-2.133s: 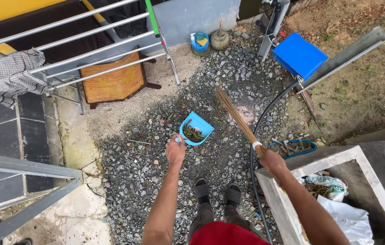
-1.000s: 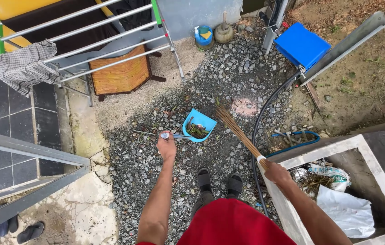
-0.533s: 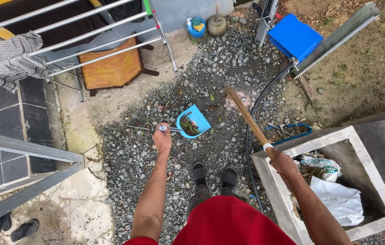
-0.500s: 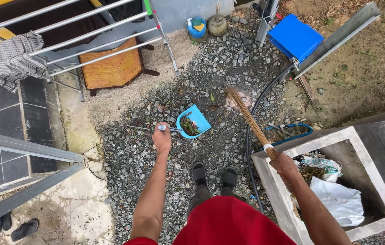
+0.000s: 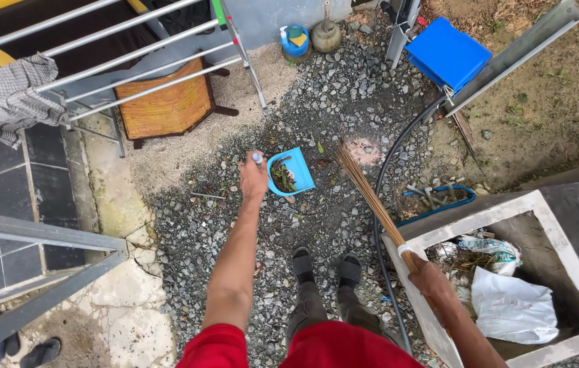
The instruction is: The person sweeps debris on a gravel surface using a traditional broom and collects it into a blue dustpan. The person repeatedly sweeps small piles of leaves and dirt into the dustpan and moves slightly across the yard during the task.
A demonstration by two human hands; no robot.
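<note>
I stand on grey gravel and look down past my feet. My left hand is shut on the upright handle of a blue dustpan, which rests on the gravel with dry leaves and twigs in it. My right hand is shut on a stick broom. Its bristle end points up and to the left, just right of the dustpan and apart from it.
A white concrete box at the right holds bags and plant litter. A black hose crosses the gravel. A blue bin lid, a metal drying rack with a checked cloth, a wooden stool, dark tiles at left.
Both hands keep their grip. The dustpan has stayed on the gravel by my left hand. The broom's bristle end has swung slightly, remaining just right of the dustpan. My view has shifted a little.
</note>
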